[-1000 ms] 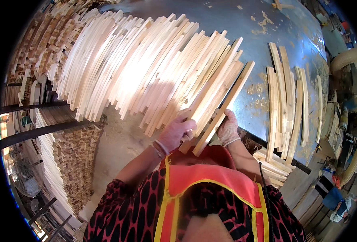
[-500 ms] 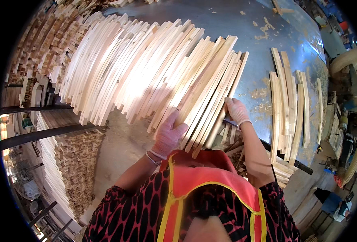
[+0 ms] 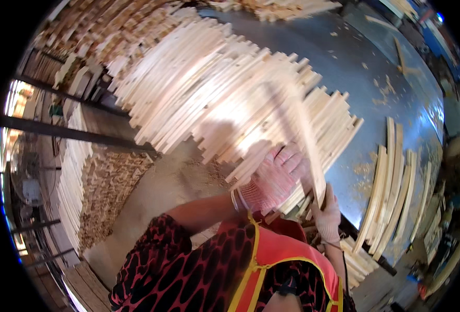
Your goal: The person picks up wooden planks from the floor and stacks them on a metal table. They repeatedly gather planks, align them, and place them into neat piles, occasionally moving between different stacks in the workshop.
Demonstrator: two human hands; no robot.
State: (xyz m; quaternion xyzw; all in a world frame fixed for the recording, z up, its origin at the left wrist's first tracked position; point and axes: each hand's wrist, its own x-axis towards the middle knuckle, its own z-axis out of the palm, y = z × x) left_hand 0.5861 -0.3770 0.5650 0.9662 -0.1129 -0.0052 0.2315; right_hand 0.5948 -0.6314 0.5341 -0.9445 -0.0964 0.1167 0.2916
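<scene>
A pale wooden strip (image 3: 304, 132), smeared by motion, is lifted at a slant above a row of similar strips (image 3: 188, 88) lying side by side on the metal table. My right hand (image 3: 328, 217), in a light knitted glove, pinches the lower end of that strip near the table's front edge. My left hand (image 3: 276, 176), gloved alike, is across in front of my body with its back showing. Its fingers are bent together against the lifted strip's left side, and their tips are partly hidden. Below both hands, the near ends of several strips show.
Several loose strips (image 3: 391, 187) lie apart on the right of the metal table (image 3: 355, 73), among wood shavings. More stacked wood (image 3: 110, 195) stands at the lower left beside a dark metal bar (image 3: 74, 136). Another pile (image 3: 115, 36) rises at the far left.
My left hand has moved right, across to the strip. My right hand has come lower and nearer, and one strip is now raised and turned over the row. The view has shifted.
</scene>
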